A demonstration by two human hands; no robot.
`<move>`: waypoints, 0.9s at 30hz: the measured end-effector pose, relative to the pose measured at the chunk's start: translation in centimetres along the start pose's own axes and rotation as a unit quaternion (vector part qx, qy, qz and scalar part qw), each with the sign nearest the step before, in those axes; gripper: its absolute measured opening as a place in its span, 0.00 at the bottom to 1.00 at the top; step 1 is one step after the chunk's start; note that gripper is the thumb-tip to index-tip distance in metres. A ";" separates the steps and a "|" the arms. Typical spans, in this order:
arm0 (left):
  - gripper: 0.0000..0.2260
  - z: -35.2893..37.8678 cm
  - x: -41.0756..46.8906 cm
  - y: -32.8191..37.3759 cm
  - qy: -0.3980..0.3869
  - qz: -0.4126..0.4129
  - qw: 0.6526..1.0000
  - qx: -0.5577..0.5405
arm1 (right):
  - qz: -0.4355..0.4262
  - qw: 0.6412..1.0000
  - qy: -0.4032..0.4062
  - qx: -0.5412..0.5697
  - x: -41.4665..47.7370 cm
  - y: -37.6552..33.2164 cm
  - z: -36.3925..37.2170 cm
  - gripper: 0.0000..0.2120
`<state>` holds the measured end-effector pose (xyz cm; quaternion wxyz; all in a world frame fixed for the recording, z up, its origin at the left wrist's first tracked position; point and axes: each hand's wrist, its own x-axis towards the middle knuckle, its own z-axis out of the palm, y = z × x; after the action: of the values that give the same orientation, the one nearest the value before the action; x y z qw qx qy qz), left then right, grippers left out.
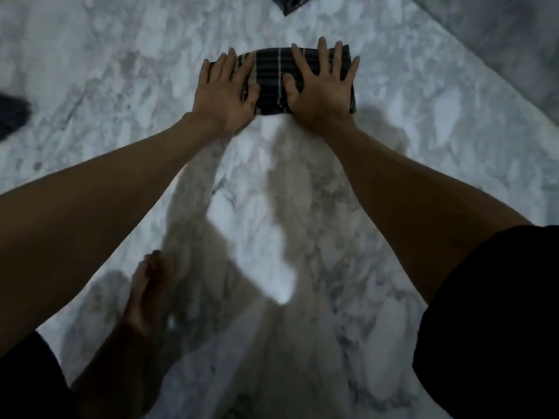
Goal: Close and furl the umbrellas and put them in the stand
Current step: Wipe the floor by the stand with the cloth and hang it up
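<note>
Dark striped umbrella [279,78] lying furled on the marble floor [121,71].
Left hand [225,93] and right hand [325,86] are pressing down on it, fingers [323,52] spread wide and flat.

dark object [292,3] cut off at top edge; another [12,114] blurred at left.

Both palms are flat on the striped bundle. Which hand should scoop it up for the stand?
Probably the right hand: it covers more of the folded umbrella, while the left hand sits at its left end, partly on the marble floor.
</note>
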<state>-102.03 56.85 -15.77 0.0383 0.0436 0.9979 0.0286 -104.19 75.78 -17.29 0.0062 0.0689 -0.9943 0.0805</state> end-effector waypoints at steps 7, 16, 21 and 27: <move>0.28 0.6 -8.8 0.9 -0.016 -0.054 0.998 -0.010 | -0.045 0.999 -0.004 0.007 -7.5 -1.4 0.4 0.28; 0.31 0.4 -17.4 4.4 -0.073 -0.077 0.991 0.087 | -0.051 0.997 -0.065 0.008 -15.9 -0.9 -0.8 0.28; 0.33 -1.4 -15.2 5.0 -0.150 -0.028 0.982 0.110 | -0.061 0.992 -0.105 0.032 -16.4 -0.5 -2.1 0.27; 0.34 0.8 -15.9 3.7 -0.063 -0.013 0.997 -0.050 | -0.029 0.990 -0.132 0.029 -16.0 -0.9 -2.3 0.27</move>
<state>-85.87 59.12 -15.13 0.1036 0.0303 0.9913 0.0749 -88.18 77.48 -15.24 -0.1252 0.1080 -0.9812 0.0994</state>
